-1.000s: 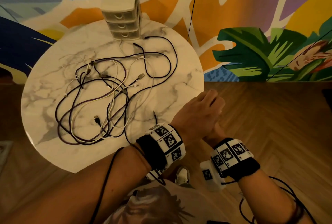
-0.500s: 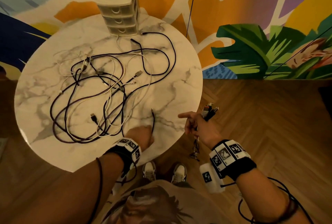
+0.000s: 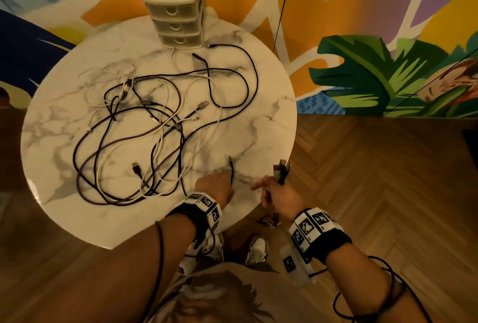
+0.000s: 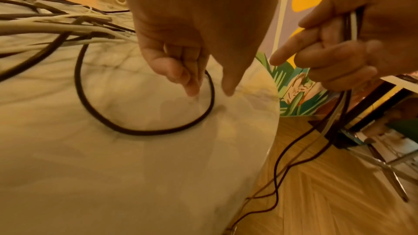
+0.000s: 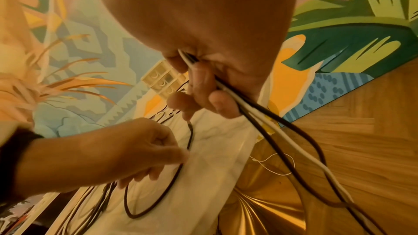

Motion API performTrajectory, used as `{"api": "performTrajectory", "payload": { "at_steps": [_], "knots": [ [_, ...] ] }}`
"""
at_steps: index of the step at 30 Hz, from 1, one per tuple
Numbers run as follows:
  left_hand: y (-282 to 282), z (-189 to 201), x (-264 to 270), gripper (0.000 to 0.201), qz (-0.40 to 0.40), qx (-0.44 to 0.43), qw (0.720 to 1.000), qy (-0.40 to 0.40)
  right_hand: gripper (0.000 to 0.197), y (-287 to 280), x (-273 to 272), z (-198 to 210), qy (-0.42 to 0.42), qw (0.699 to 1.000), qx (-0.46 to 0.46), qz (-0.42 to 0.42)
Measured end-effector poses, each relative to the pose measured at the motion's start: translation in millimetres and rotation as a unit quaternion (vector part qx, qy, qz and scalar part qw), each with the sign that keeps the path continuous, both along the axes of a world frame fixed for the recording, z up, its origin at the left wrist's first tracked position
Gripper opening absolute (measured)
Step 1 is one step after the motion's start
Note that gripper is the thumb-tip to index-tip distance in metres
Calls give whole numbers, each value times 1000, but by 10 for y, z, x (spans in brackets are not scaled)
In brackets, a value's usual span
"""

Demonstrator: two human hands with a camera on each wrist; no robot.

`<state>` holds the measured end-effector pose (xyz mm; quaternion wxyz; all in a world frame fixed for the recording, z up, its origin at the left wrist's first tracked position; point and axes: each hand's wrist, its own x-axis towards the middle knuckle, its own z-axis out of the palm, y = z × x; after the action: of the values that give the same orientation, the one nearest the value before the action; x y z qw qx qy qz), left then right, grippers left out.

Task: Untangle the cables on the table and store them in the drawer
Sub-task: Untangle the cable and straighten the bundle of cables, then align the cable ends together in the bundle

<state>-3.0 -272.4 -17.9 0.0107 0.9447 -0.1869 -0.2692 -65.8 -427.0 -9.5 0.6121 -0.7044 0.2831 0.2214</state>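
Several dark and white cables [image 3: 144, 136] are seen tangled on the round marble table [image 3: 269, 115], before a closed three-drawer unit [image 3: 177, 25] at its far edge. One dark cable end [image 4: 144, 128] is pinched by the left hand [image 3: 216, 189] near the table's front edge. A bundle of dark and white cables [image 5: 267, 121] is gripped in the right hand [image 3: 280, 197], held off the table with its index finger extended.

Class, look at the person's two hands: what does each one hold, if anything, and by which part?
The right hand grips a bunch of dark and white cables just below their plugs. The left hand reaches for a thin dark cable on the marble table; a hold cannot be told.
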Motion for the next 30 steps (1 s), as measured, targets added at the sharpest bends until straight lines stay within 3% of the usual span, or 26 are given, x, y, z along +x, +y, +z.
{"api": "performTrajectory", "payload": {
  "at_steps": [8,15,19,21,23,26,30],
  "knots": [
    [-76,21,-40,39,-44,69,996,42,44,36,16,-80,-11,1000,6,-25],
    [-186,242,-219,36,-127,-26,991,-27,34,184,96,-139,17,999,-35,19],
    [-83,223,-252,29,-69,-110,991,-18,44,156,197,-76,-23,999,-47,-1],
    [62,144,-259,25,-90,-107,990,9,48,98,260,-52,-44,998,-29,-28],
    [275,83,-213,26,-104,-82,990,43,50,22,354,-55,-50,993,5,-108],
    [661,80,-24,33,-43,-85,995,24,52,-149,469,-27,-49,972,37,-227],
    [631,417,230,34,9,-103,992,-67,46,-266,482,59,-77,963,-96,-239]
  ]
}}
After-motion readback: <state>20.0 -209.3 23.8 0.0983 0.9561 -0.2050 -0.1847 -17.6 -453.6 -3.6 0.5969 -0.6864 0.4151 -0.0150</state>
